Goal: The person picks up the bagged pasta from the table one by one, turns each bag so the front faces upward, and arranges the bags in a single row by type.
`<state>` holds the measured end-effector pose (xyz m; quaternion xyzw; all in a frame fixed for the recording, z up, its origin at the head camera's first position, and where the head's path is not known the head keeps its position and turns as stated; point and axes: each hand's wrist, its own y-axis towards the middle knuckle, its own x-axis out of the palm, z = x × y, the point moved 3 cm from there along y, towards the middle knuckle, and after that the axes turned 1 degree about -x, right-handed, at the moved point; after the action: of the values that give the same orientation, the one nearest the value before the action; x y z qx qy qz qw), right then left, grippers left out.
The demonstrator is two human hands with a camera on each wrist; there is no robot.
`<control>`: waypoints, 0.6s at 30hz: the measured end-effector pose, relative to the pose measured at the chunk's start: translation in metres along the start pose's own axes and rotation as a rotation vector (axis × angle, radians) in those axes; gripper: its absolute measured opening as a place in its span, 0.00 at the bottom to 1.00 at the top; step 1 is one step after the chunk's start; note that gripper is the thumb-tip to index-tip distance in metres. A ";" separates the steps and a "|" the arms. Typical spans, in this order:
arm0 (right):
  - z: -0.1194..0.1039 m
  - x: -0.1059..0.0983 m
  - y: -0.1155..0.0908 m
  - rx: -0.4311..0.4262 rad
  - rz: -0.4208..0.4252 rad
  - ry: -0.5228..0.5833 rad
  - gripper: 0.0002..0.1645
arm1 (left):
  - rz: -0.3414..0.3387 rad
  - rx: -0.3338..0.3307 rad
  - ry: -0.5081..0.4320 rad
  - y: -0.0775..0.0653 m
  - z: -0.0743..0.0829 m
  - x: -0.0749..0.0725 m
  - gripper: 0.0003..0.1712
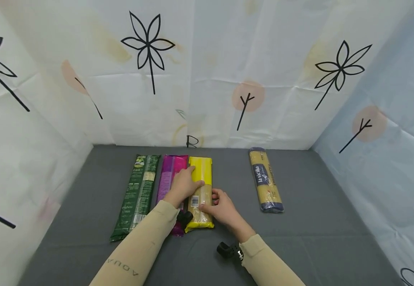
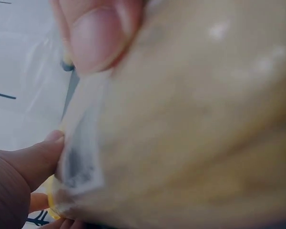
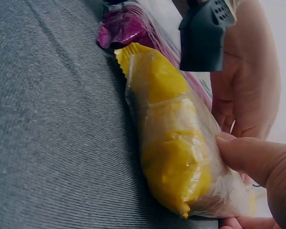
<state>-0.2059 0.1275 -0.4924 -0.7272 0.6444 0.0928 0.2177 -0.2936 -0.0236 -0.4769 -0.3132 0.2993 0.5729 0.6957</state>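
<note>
A yellow pasta packet [image 1: 202, 171] with a clear window and a barcode lies on the grey cloth, end toward me. My left hand [image 1: 182, 186] holds its left edge, thumb on top of the wrapper; the fingers underneath are mostly hidden. On the right edge, my right hand [image 1: 224, 208] pinches the packet between thumb and fingers. The left wrist view shows the left thumb [image 2: 97, 38] close up over the blurred wrapper. Against the yellow packet's left side lies a purple packet [image 1: 166, 174], partly covered by my left hand and sleeve.
A green packet [image 1: 140, 194] lies left of the purple one. Farther right is a pasta packet with a blue label [image 1: 264, 178]. Patterned white fabric walls [image 1: 214, 59] enclose the grey tabletop [image 1: 321, 206] at the back and sides. A black wrist camera [image 3: 202, 40] hangs near the packets.
</note>
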 end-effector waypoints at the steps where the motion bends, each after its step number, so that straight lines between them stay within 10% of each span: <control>1: 0.000 -0.001 0.000 0.005 -0.004 0.001 0.47 | -0.002 0.006 0.004 0.000 0.000 0.000 0.42; 18: -0.009 -0.006 0.010 0.114 -0.115 0.057 0.33 | -0.017 0.018 0.061 0.000 0.000 0.001 0.43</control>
<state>-0.2175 0.1284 -0.4840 -0.7518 0.6117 0.0225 0.2453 -0.2936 -0.0228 -0.4777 -0.3270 0.3228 0.5545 0.6939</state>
